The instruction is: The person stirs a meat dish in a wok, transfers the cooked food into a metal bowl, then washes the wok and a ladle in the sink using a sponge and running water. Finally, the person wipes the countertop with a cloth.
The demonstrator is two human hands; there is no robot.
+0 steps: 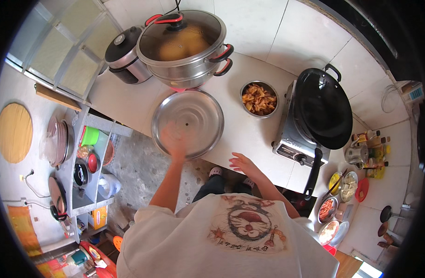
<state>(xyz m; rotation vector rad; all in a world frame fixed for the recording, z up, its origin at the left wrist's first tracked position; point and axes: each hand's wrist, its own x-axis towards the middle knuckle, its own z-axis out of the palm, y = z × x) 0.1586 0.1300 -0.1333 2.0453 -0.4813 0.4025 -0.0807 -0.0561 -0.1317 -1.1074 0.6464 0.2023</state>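
A wide round metal lid or shallow pan (205, 116) with a dark spot at its centre lies near the counter's front edge. My left hand (177, 140) is blurred over its near side; whether it touches the metal or grips anything cannot be told. My right hand (245, 163) hovers by the counter edge, fingers apart and holding nothing. Behind the round metal piece stands a steel steamer pot (177, 71), its glass lid (181, 41) covering yellowish food. To the right, a steel bowl (242, 100) holds browned food pieces (259, 99).
A black wok (323, 107) sits tilted on a countertop stove (285, 149), its handle (313, 173) jutting over the front edge. A rice cooker (129, 57) stands at back left. Bottles (365, 135) and several filled dishes (327, 208) line the right side. Shelves (87, 208) stand left.
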